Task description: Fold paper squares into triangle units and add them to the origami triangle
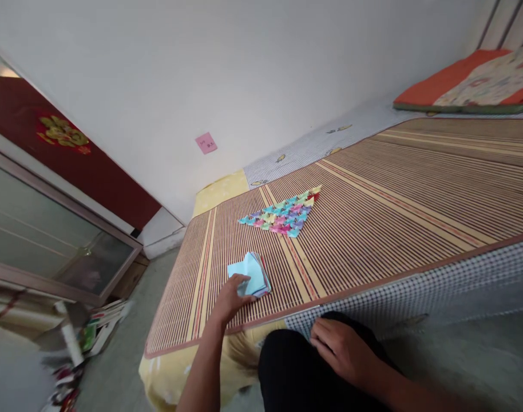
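My left hand (231,294) is at the near left edge of a small stack of square paper (256,277) on the bed mat. Its thumb and index finger close on the light-blue paper at the top, which bends up along the far side. My right hand (336,346) rests on my dark-clad knee with its fingers curled in, and nothing shows in it. Beyond the stack lies a triangle of folded paper pieces (282,214) in pink, blue, yellow, green and purple.
The striped mat (394,200) covers the bed beside a white wall (261,68). A pink note (206,143) is stuck to that wall. An orange patterned cushion (446,80) lies at the far right. To the left stand a glass-panelled door (72,223) and floor clutter (94,329).
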`<state>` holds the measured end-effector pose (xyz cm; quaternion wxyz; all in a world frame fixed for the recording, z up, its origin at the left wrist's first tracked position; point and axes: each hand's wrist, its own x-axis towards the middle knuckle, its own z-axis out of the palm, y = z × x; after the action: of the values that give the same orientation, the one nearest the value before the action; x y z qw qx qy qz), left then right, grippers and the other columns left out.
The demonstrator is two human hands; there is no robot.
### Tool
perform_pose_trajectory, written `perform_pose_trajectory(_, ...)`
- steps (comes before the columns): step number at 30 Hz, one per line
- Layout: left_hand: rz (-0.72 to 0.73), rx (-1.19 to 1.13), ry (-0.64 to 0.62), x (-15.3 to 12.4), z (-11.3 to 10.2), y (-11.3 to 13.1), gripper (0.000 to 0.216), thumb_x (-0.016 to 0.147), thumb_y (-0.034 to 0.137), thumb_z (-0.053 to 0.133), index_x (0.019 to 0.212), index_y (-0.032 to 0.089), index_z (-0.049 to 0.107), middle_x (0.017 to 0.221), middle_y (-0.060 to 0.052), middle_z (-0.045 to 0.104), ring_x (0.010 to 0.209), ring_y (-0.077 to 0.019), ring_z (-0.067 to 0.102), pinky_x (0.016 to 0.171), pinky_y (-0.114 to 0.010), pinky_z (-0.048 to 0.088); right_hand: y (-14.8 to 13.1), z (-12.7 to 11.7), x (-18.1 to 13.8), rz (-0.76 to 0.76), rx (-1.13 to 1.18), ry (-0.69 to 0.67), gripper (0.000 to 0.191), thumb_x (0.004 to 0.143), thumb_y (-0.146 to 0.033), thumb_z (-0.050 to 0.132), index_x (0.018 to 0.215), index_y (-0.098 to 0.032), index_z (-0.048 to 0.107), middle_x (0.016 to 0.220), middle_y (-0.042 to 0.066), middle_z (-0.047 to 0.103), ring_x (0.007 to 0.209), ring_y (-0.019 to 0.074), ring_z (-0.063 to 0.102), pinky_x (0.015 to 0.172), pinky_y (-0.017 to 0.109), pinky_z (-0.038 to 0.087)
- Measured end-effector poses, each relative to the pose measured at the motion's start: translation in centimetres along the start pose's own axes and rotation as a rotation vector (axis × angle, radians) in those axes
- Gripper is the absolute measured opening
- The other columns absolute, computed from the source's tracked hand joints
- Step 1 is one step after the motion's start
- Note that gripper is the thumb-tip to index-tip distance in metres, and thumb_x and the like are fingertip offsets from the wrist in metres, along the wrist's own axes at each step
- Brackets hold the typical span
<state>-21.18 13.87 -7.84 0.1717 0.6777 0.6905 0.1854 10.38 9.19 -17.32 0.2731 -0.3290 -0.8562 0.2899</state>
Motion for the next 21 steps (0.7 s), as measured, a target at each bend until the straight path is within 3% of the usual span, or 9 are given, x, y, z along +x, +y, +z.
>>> perform_pose_trajectory(9, -0.033, -0.023, -0.010, 0.3, 0.0, -0.7, 0.042, 0.070, 0.023, 0.082, 0.111, 0.021, 0.071, 0.116, -0.009, 0.071, 0.108, -0.0289, 0.068, 0.092, -0.042, 0.054, -0.1, -0.1, -0.1, -0.006, -0.014, 0.007, 0.019, 0.099, -0.012, 0.049, 0.083, -0.019, 0.056, 0.084, 0.004, 0.063, 0.078, 0.0203, 0.061, 0.071, 0.031, 0.044)
perform_pose_trajectory(14, -0.006, 0.027, 0.002, 0.5, 0.4, -0.2, 0.058, 0.065, 0.025, 0.086, 0.119, 0.018, 0.069, 0.120, -0.013, 0.068, 0.110, -0.0321, 0.065, 0.098, -0.047, 0.050, -0.1, -0.3, -0.1, 0.004, -0.022, -0.014, 0.018, 0.099, -0.011, 0.048, 0.084, -0.018, 0.057, 0.084, 0.005, 0.063, 0.079, 0.0210, 0.062, 0.071, 0.032, 0.044)
perform_pose_trajectory(18, 0.022, 0.051, -0.006, 0.5, 0.6, 0.1, 0.051, 0.069, 0.024, 0.083, 0.118, 0.020, 0.069, 0.118, -0.010, 0.067, 0.112, -0.0302, 0.064, 0.101, -0.045, 0.048, -0.1, -0.2, 0.0, -0.001, -0.023, -0.014, 0.018, 0.099, -0.011, 0.049, 0.084, -0.018, 0.057, 0.085, 0.005, 0.063, 0.079, 0.0209, 0.062, 0.071, 0.032, 0.044)
perform_pose_trajectory(21, 0.026, 0.068, -0.008, 0.5, 0.8, 0.2, 0.060, 0.069, 0.026, 0.084, 0.125, 0.020, 0.066, 0.120, -0.011, 0.066, 0.111, -0.0303, 0.064, 0.100, -0.046, 0.049, -0.1, -0.2, 0.1, -0.008, -0.031, -0.015, 0.018, 0.098, -0.011, 0.048, 0.084, -0.018, 0.057, 0.084, 0.005, 0.064, 0.079, 0.0212, 0.062, 0.071, 0.032, 0.044)
